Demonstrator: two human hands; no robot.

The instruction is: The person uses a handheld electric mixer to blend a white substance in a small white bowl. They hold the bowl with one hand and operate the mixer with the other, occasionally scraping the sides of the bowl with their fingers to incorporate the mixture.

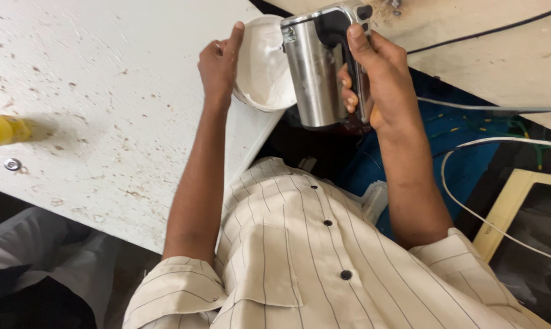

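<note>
The right hand (382, 85) is clamped around the black handle of one steel kettle (315, 67), held upright, its long axis running away from the body. Just left of it, touching or nearly so, one white bowl (263, 67) overhangs the table (105, 91) edge. The left hand (219, 64) grips the bowl's far rim, fingers curled, thumb raised. Each hand holds its own thing.

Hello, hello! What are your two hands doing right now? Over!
Left hand steadies round white plastic tub at the white board's edge. Right hand grips shiny steel kettle by its handle. Nothing between them.
</note>
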